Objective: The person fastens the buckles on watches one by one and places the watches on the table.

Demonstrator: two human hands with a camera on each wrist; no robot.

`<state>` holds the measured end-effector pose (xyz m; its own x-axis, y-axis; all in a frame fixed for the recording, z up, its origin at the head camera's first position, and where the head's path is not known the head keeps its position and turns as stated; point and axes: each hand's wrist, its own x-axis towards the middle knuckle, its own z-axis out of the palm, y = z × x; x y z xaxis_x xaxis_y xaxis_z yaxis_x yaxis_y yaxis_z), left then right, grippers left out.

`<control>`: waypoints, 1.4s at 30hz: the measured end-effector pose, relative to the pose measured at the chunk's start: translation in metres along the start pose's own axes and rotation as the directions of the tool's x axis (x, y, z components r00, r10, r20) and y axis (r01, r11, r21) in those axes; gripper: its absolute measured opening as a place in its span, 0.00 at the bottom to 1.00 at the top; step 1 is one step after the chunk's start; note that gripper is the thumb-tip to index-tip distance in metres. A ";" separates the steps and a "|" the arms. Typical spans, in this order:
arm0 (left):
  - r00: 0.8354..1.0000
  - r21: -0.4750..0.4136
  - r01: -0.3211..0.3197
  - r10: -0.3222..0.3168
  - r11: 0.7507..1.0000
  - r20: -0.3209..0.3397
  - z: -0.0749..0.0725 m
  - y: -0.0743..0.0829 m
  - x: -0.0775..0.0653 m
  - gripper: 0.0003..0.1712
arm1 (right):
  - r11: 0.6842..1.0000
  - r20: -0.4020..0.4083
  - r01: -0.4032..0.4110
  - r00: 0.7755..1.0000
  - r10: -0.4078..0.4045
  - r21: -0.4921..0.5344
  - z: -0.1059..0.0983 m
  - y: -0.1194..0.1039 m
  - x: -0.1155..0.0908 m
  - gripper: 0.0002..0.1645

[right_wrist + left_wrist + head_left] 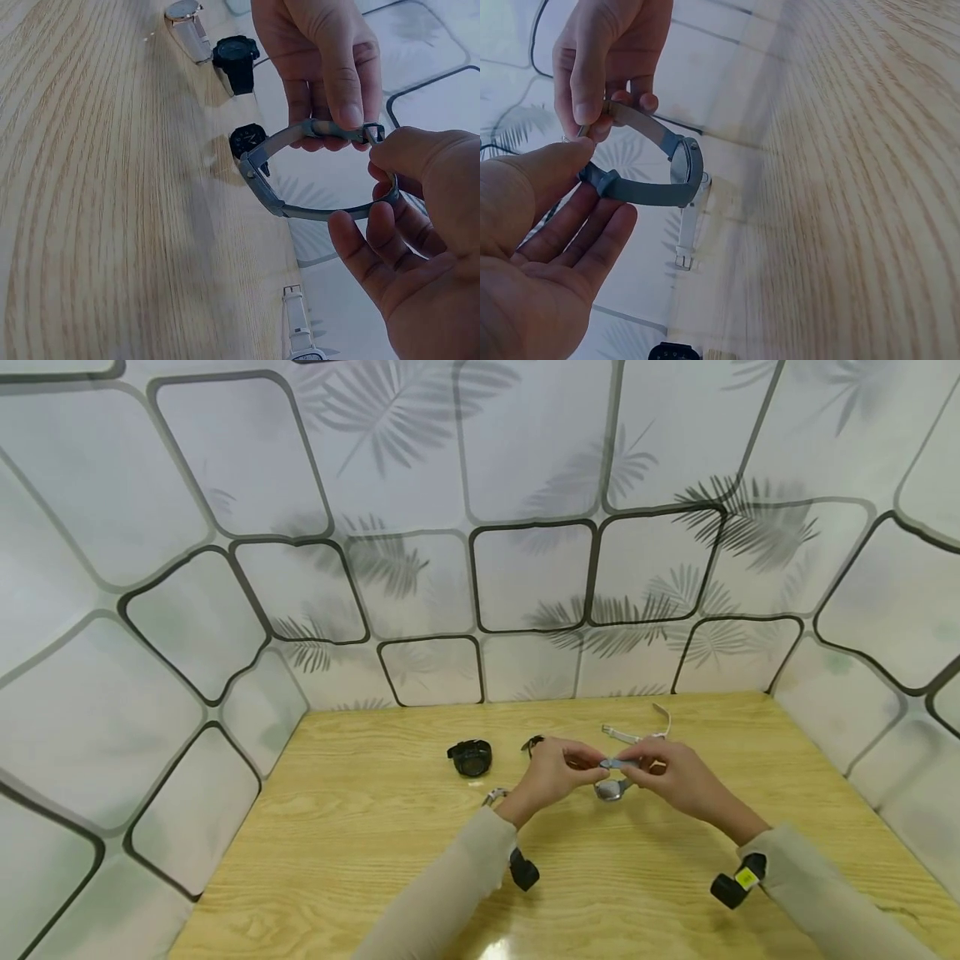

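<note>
A wristwatch with a blue-grey strap [610,790] is held up above the table, its strap bent round into a loop. My left hand [553,772] pinches the buckle end of the strap between thumb and fingers. From the other side, my right hand [675,777] pinches the other strap end close to the buckle [373,133]. The two hands meet at the top of the loop, with the watch case [686,171] hanging on the far side from the fingers in the left wrist view. Whether the strap is through the buckle, I cannot tell.
On the wooden table [360,860] a black watch [472,758] lies left of the hands. Another black watch [247,140] is partly behind my left hand. A white-strapped watch [663,722] lies behind my right hand, and a pale-strapped one [187,30] by my left wrist. Patterned cloth [525,577] encloses the table.
</note>
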<state>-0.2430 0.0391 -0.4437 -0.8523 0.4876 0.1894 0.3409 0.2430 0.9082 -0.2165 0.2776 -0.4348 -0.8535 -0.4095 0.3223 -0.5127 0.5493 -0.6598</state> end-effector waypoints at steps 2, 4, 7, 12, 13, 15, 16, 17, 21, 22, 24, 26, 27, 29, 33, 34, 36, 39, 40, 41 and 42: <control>1.000 -0.002 0.005 -0.005 1.000 0.003 0.001 -0.001 -0.001 0.09 | 1.000 0.005 -0.005 1.000 0.005 -0.002 0.001 0.001 -0.001 0.08; 1.000 -0.001 0.007 -0.007 1.000 0.005 0.001 -0.002 -0.001 0.09 | 1.000 0.008 -0.008 1.000 0.008 -0.005 0.002 0.001 -0.001 0.08; 1.000 -0.005 0.011 -0.011 1.000 0.001 0.003 -0.003 -0.002 0.09 | 1.000 0.010 -0.013 1.000 0.013 -0.001 0.003 0.002 -0.002 0.08; 1.000 -0.005 0.014 -0.014 1.000 -0.025 0.006 -0.004 -0.002 0.09 | 1.000 0.011 -0.025 1.000 0.025 0.001 0.005 0.001 -0.002 0.09; 0.999 -0.002 0.014 -0.014 1.000 -0.029 0.007 -0.004 -0.002 0.09 | 1.000 0.013 -0.028 1.000 0.028 0.005 0.005 0.001 -0.002 0.09; 0.999 -0.001 0.013 -0.013 1.000 -0.033 0.008 -0.005 -0.003 0.08 | 0.999 0.020 -0.034 0.999 0.034 0.013 0.006 0.001 -0.002 0.09; 0.999 -0.005 0.014 -0.014 1.000 -0.033 0.009 -0.005 -0.003 0.08 | 0.999 0.022 -0.037 0.999 0.036 0.019 0.006 0.001 -0.002 0.09; 0.999 -0.008 0.017 -0.017 1.000 -0.033 0.009 -0.006 -0.003 0.08 | 0.999 0.024 -0.040 0.999 0.039 0.024 0.007 0.002 -0.002 0.09; 0.999 -0.028 0.029 -0.030 0.999 -0.033 0.009 -0.006 -0.003 0.08 | 0.998 0.029 -0.039 0.999 0.038 0.040 0.008 0.003 -0.003 0.10; 0.999 -0.033 0.030 -0.031 0.999 -0.031 0.010 -0.006 -0.003 0.08 | 0.998 0.032 -0.039 0.999 0.037 0.044 0.008 0.004 -0.003 0.10; 0.999 -0.038 0.030 -0.031 0.999 -0.026 0.010 -0.006 -0.004 0.09 | 0.998 0.038 -0.036 0.999 0.035 0.047 0.008 0.004 -0.003 0.10; 0.999 -0.039 0.025 -0.026 0.999 -0.019 0.010 -0.006 -0.004 0.09 | 0.998 0.043 -0.035 0.999 0.033 0.048 0.008 0.005 -0.004 0.10; 1.000 -0.037 0.020 -0.021 0.999 -0.016 0.009 -0.006 -0.004 0.09 | 0.998 0.043 -0.032 0.999 0.030 0.049 0.008 0.005 -0.004 0.10; 1.000 -0.039 0.009 -0.009 0.999 -0.014 0.009 -0.007 -0.005 0.09 | 0.998 0.038 -0.027 0.999 0.025 0.052 0.009 0.007 -0.004 0.10; 1.000 -0.047 -0.009 0.008 0.999 -0.015 0.008 -0.010 -0.006 0.11 | 0.997 0.019 -0.021 1.000 0.020 0.081 0.012 0.010 -0.005 0.14; 1.000 -0.051 -0.011 0.010 0.999 -0.016 0.007 -0.010 -0.007 0.11 | 0.995 0.013 -0.024 1.000 0.023 0.093 0.013 0.011 -0.006 0.15; 1.000 -0.061 -0.014 0.013 0.998 -0.018 0.006 -0.012 -0.007 0.12 | 0.992 0.001 -0.029 1.000 0.029 0.120 0.014 0.012 -0.007 0.16; 0.999 -0.073 -0.031 0.030 0.997 -0.019 0.003 -0.013 -0.008 0.12 | 0.986 -0.011 -0.034 0.999 0.036 0.163 0.015 0.013 -0.008 0.15; 0.999 -0.073 -0.039 0.038 0.997 -0.017 0.002 -0.014 -0.008 0.12 | 0.985 -0.015 -0.033 0.999 0.036 0.172 0.015 0.013 -0.009 0.13; 0.999 -0.072 -0.044 0.044 0.996 -0.014 0.001 -0.014 -0.008 0.12 | 0.983 -0.015 -0.033 0.999 0.036 0.181 0.015 0.013 -0.009 0.12; 0.999 -0.067 -0.052 0.051 0.996 -0.009 0.001 -0.015 -0.007 0.12 | 0.982 -0.015 -0.032 0.999 0.035 0.188 0.015 0.013 -0.010 0.10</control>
<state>-0.2413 0.0325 -0.4586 -0.8372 0.4918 0.2392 0.3574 0.1610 0.9200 -0.2136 0.2776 -0.4568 -0.8722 -0.3792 0.3090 -0.4587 0.4149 -0.7858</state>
